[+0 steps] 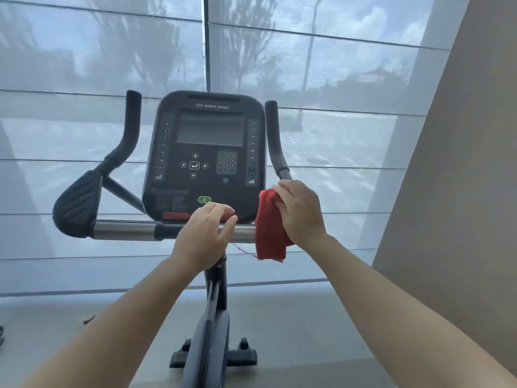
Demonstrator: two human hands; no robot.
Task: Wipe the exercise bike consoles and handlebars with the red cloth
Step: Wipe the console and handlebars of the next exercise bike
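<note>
The person's right hand (300,212), the working grip, is clenched around the red cloth (270,236), which drapes over the right end of the bike's crossbar (126,231) and hangs below it. The bar's long axis runs left to right, so the rest of it lies to the left of the cloth. The left hand (202,236) rests on the bar's middle with bent fingers; I cannot tell whether it grasps. The console (207,147) stands just up and left of the cloth. The right upright handle (275,135) rises directly above it, nearest the right hand.
</note>
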